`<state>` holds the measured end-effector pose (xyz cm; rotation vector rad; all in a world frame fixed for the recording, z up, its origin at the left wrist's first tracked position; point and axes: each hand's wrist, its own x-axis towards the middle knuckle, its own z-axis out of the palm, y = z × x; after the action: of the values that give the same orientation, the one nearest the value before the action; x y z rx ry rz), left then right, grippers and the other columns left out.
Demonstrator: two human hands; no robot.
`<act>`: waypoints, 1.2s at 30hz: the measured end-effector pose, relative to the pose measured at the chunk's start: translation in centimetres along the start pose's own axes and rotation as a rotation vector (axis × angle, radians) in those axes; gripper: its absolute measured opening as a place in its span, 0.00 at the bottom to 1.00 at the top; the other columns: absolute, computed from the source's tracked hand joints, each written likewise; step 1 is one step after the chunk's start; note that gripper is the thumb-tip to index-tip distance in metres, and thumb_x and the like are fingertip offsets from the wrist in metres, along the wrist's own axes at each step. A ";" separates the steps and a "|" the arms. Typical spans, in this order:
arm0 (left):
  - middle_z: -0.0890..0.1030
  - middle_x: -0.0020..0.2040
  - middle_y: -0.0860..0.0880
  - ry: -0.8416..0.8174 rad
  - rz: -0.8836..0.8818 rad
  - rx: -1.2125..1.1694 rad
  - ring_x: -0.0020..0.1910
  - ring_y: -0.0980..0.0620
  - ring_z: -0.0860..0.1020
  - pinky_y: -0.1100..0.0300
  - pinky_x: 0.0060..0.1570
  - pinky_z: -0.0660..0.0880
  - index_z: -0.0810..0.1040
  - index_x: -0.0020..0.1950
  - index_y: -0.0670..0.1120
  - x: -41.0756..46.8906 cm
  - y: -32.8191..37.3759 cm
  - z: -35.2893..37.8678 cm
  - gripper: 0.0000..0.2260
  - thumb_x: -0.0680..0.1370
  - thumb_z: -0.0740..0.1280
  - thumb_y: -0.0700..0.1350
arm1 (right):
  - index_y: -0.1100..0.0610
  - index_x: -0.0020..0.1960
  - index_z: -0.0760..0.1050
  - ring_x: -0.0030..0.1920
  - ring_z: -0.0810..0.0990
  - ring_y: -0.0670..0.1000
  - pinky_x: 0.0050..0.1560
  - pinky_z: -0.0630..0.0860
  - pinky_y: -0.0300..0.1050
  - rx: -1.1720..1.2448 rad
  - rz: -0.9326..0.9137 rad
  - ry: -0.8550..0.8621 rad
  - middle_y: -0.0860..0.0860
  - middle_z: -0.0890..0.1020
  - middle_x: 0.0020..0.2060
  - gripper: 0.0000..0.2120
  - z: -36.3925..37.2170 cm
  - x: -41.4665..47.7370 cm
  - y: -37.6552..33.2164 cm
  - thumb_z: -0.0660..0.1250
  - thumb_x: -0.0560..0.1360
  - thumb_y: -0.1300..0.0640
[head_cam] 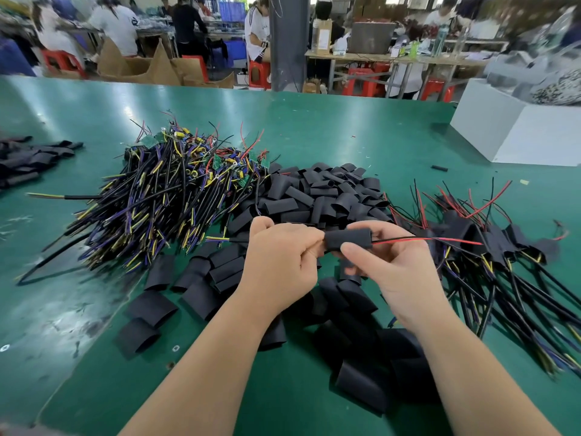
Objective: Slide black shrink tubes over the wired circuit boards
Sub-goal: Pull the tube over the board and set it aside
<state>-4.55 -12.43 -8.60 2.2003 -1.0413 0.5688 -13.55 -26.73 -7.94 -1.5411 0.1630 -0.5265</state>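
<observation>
Black shrink tube (347, 239) in right hand (399, 272) pinch; cable (234, 240) in curled left hand (279, 262).

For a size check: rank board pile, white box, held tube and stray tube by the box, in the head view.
1. board pile
2. white box, cropped by the frame
3. held tube
4. stray tube, though farther off, so unsure

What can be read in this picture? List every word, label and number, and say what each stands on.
No text here can be read.
Label on the brown box on the far table: too blurred to read.
Print on the white shirt in the background: too blurred to read.
Green circuit boards in the wire pile: any markings are too small to read.
Black tube being held: no print shows.
</observation>
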 end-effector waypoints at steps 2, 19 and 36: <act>0.74 0.28 0.52 0.016 0.012 0.030 0.30 0.51 0.71 0.52 0.40 0.60 0.76 0.34 0.48 0.0 0.1 0.0 0.08 0.72 0.62 0.39 | 0.56 0.47 0.80 0.41 0.85 0.54 0.36 0.79 0.40 0.107 0.045 0.017 0.56 0.86 0.41 0.10 0.4 -0.1 0.1 0.74 0.67 0.62; 0.79 0.36 0.60 0.259 -0.323 -0.186 0.33 0.59 0.74 0.46 0.49 0.73 0.78 0.46 0.57 0.9 -3.3 -2.0 0.15 0.76 0.57 0.64 | 0.64 0.43 0.74 0.41 0.86 0.51 0.33 0.76 0.32 0.785 0.249 0.298 0.56 0.83 0.36 0.03 -1.3 1.2 -1.6 0.62 0.75 0.68; 0.80 0.54 0.47 0.183 -0.859 0.363 0.50 0.44 0.76 0.48 0.58 0.61 0.80 0.59 0.52 -0.1 -9.4 -2.2 0.11 0.79 0.62 0.44 | 0.55 0.57 0.80 0.50 0.78 0.56 0.54 0.70 0.43 -0.853 0.008 0.701 0.54 0.81 0.45 0.12 -10.8 1.6 -0.9 0.67 0.74 0.57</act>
<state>2.66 -6.20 -10.45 2.5542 0.1612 0.5541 -16.86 -37.15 -7.18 -2.1010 1.0376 -1.0639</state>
